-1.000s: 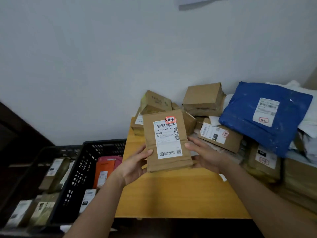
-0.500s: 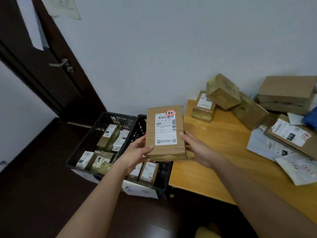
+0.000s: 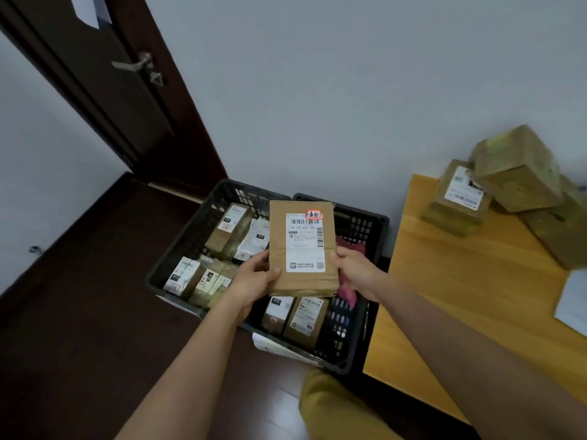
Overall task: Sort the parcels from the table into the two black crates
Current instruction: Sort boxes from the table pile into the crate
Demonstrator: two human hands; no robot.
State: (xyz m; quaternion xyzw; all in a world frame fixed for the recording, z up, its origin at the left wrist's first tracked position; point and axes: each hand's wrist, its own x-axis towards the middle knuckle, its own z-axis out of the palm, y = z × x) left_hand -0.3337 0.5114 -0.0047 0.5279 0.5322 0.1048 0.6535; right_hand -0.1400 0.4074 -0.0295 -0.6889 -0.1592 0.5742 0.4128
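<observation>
Currently, the flat brown cardboard parcel with a white shipping label (image 3: 301, 247) is held upright, long axis vertical, label toward the camera. The left hand (image 3: 254, 281) and right hand (image 3: 355, 269) each grip 1 lower side edge, thumbs on the front. It hangs above the divide between the 2 black slotted plastic crates: left crate (image 3: 203, 217), right crate (image 3: 365, 223). Either crate lies directly below.

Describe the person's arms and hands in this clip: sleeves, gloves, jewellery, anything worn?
Both forearms are bare up to the frame edge, with no sleeves in view. The left hand and right hand wear no gloves, and no rings, watch or bracelet show on the visible fingers or wrists. Fingernails look short and plain.
</observation>
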